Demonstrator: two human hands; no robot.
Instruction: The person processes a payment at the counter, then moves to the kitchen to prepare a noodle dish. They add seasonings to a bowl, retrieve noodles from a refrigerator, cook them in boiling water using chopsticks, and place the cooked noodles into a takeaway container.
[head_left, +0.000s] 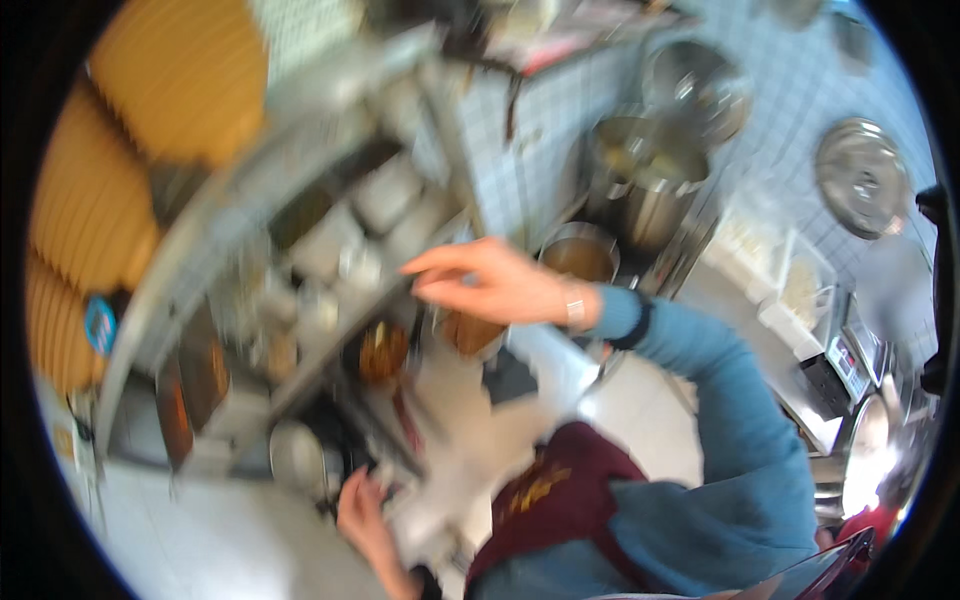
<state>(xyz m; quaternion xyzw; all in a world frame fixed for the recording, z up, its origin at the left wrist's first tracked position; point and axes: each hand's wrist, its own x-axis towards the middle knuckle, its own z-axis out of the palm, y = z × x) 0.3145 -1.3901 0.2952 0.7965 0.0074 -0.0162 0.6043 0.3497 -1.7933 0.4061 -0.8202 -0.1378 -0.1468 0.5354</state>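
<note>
The view is blurred. My right hand (487, 283) is raised over the stove area, thumb and fingertips slightly apart, with nothing visible between them. Below it is a pot of brown contents (471, 334), partly hidden by the hand. Beside the wrist stands another pot (581, 259) holding brown liquid. My left hand (364, 517) is low in the view, near a pale round vessel (298, 456) and dark cookware; blur hides whether its fingers hold anything. Between the hands sits a small pan (382, 352) of orange-brown contents, its reddish handle (407, 421) pointing toward me.
A shelf (341, 326) carries several containers and jars. A tall steel stockpot (652, 202) stands by the tiled wall, where a lid (862, 178) hangs. White food trays (799, 300) and a digital scale (844, 367) are at right. Yellow ridged stacks (180, 82) fill the upper left.
</note>
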